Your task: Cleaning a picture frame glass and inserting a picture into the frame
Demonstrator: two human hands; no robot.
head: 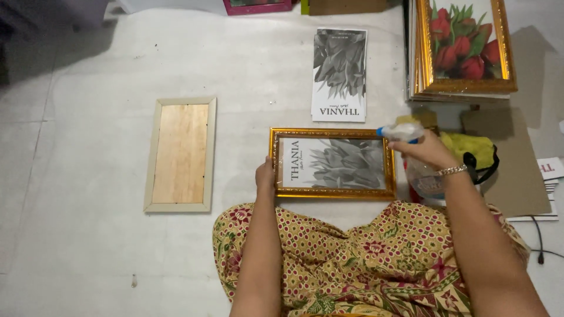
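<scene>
A gold picture frame (332, 192) with a grey leaf print lies flat on the white floor in front of my patterned skirt. My left hand (265, 176) rests on its left edge, fingers curled on the frame. My right hand (426, 150) grips a clear spray bottle (401, 131) with a white and blue nozzle, held just past the frame's right end, nozzle pointing left over the glass.
A pale frame (180, 154) lies face down at the left, showing its wooden back. A loose grey leaf print (339, 75) lies beyond the gold frame. Stacked gold frames with a red tulip picture (464, 47), a yellow-green cloth (479, 149), cardboard (517, 170) and a cable (537, 240) sit at the right.
</scene>
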